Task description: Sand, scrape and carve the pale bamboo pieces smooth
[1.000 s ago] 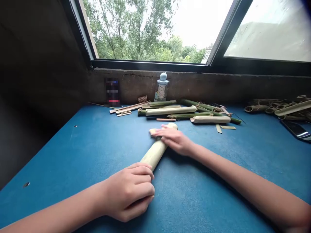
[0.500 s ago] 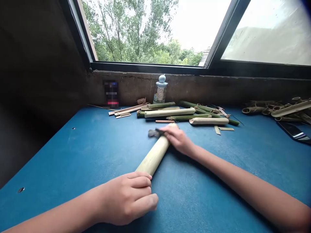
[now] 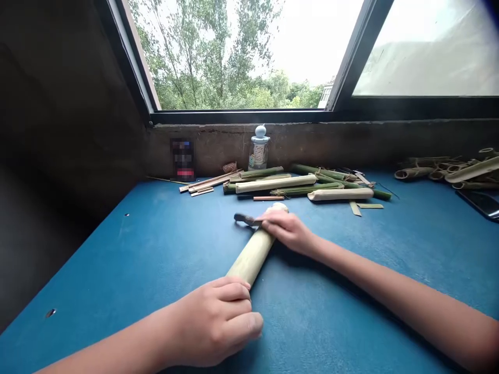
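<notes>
A pale, peeled bamboo piece lies slantwise on the blue table, its far end turned to the right. My left hand is closed around its near end, which the fingers hide. Close to the far end, my right hand grips what looks like a small knife. The knife's dark end sticks out to the left, and its middle lies across the top of the bamboo. My right fingers cover the rest of the knife.
Green and peeled bamboo lengths lie along the back with thin strips. A lidded jar and a dark phone-like screen stand by the wall. More bamboo and a black phone are at the right.
My right hand and the knife have slid slightly nearer along the bamboo. The whole view has shifted a little; my left hand keeps its hold.
</notes>
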The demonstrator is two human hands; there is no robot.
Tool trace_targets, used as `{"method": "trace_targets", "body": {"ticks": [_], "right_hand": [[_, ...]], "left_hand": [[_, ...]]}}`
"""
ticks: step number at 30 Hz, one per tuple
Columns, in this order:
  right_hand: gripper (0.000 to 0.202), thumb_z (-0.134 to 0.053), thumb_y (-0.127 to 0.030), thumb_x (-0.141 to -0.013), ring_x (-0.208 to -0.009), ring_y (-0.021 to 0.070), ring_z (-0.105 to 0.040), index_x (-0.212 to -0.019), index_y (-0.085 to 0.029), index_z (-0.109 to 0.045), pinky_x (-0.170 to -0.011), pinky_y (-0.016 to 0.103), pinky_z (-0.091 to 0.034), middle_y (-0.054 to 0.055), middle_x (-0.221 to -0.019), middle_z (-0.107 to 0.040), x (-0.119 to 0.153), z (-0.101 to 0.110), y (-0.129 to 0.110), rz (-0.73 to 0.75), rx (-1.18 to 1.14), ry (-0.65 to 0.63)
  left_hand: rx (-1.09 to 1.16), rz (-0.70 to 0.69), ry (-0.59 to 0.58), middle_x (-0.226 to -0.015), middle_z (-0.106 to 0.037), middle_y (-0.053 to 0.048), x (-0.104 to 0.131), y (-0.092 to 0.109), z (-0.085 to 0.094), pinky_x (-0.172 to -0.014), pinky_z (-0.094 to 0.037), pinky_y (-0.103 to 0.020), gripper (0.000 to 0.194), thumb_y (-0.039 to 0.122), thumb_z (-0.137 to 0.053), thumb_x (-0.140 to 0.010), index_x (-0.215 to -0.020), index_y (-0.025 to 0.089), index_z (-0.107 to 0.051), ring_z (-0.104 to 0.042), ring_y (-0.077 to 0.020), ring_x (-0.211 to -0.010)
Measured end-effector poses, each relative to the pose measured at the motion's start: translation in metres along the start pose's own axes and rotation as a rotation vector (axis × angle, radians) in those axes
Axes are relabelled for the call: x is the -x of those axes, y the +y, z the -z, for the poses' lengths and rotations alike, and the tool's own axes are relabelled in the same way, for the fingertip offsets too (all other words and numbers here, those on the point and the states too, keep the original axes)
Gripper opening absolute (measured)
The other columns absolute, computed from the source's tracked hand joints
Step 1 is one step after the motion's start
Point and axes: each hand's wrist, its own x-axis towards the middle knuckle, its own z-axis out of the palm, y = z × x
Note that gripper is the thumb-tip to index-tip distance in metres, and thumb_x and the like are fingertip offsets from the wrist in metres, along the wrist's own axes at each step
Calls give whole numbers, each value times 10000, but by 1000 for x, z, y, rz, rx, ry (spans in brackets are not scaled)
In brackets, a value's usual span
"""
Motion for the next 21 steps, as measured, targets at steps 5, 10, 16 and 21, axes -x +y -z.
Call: {"method": "trace_targets", "body": {"ticks": [5, 10, 16, 21], "right_hand": [[298, -478, -316, -1003, -945, 262, -686, -1022, -179, -742, -896, 444, -517, 117, -1006, -767, 3, -6, -13, -58, 18, 71], [267, -451, -259, -997, -1006, 189, -698, -1126, -216, -681, -953, 336, -513, 59, -1063, -772, 9, -40, -70, 149, -121, -170], [395, -408, -338, -1020, -749, 214, -641, -776, -178, -674, -828, 387, -502, 74, -747, -714, -7, 2, 15, -47, 119, 124], [295, -480, -340, -1010, -983, 183, -722, -928, -215, -734, -1040, 361, -441, 18, -967, -799, 1, -28, -31, 149, 79, -12]], "left_hand": [[-8, 0, -4, -643, -565, 10, -1, 2, -1, -938, -479, -274, 208, 190, -426, -1017, -935, 159, -614, -526, -145, -725], [-30, -1, 18, -639, -563, -1, 1, 3, -1, -743, -489, -288, 196, 193, -441, -1003, -924, 158, -617, -510, -163, -684], [21, 16, -21, -722, -621, -6, 2, 0, 0, -992, -457, -290, 113, 180, -506, -979, -1005, 154, -613, -577, -152, -794], [-30, -10, 5, -667, -587, -4, 0, 2, -4, -886, -488, -298, 156, 180, -475, -982, -965, 146, -626, -542, -159, -729]]}}
